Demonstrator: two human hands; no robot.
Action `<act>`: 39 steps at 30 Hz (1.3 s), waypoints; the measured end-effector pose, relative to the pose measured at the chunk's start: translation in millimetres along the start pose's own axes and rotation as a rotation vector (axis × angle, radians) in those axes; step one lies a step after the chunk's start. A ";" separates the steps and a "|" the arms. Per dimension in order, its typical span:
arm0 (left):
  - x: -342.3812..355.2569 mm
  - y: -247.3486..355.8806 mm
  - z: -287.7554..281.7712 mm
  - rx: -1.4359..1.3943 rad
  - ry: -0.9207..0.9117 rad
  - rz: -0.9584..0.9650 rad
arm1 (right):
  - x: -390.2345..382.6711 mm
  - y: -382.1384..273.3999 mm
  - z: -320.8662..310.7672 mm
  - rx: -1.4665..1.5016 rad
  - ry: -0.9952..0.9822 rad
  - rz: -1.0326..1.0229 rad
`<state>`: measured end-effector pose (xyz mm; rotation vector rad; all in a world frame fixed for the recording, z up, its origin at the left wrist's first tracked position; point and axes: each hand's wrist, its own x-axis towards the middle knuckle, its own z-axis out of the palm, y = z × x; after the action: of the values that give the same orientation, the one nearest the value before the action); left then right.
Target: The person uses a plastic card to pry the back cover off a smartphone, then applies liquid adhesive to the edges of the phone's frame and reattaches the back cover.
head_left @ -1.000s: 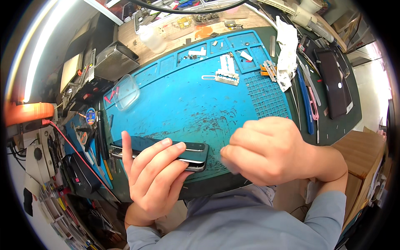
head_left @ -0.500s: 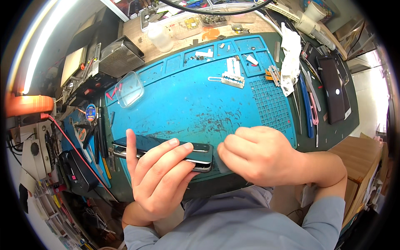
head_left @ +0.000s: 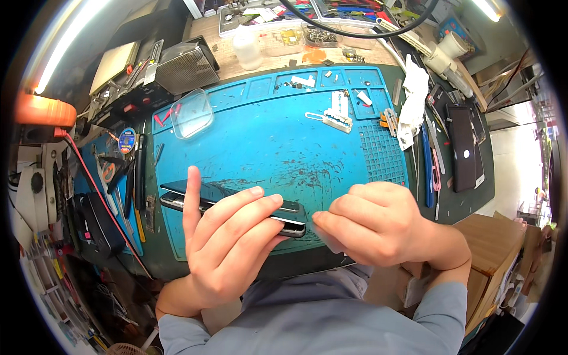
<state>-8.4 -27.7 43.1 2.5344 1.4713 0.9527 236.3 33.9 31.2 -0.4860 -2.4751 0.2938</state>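
My left hand (head_left: 228, 248) is wrapped round a smartphone, its index finger sticking up past the far side. The phone's dark screen (head_left: 207, 189) is parted from the phone body (head_left: 294, 229), with a gap showing at the right end. Just right of the phone, my right hand (head_left: 378, 223) is closed in a pinch on a thin translucent sheet (head_left: 329, 241). The sheet hangs below the fingers, apart from the phone, and most of it is hidden by the hand. Under both hands lies a scuffed blue work mat (head_left: 254, 142).
A clear plastic box (head_left: 194, 115) stands on the mat's far left. Razor blades (head_left: 337, 120) lie toward the far right. Tweezers, a blue tool (head_left: 428, 165) and another dark phone (head_left: 465, 148) are at right. Pliers and a solder spool (head_left: 127, 141) sit at left.
The whole view has shifted slightly. My left hand still grips the phone, and my right hand with the sheet has moved a little away from the phone's end.
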 end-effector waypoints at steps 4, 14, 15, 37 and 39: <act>-0.9 0.1 -0.3 -0.003 0.006 0.004 | 0.2 -1.3 9.5 -0.004 -0.065 0.041; -0.1 0.8 -0.8 0.004 0.012 0.003 | -3.8 2.9 14.8 -0.040 -0.218 0.123; -0.4 0.7 -1.1 0.003 0.012 0.006 | -4.0 3.1 14.3 -0.034 -0.223 0.125; -2.4 1.6 -1.4 0.010 0.008 -0.004 | -3.2 -4.4 15.5 -0.035 -0.062 0.065; -2.3 2.2 -2.6 0.009 0.004 -0.006 | -2.8 -6.4 14.1 -0.044 -0.016 0.046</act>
<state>-8.9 -31.4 44.9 2.5346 1.4870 0.9531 228.3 25.6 20.6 -0.5616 -2.4933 0.2626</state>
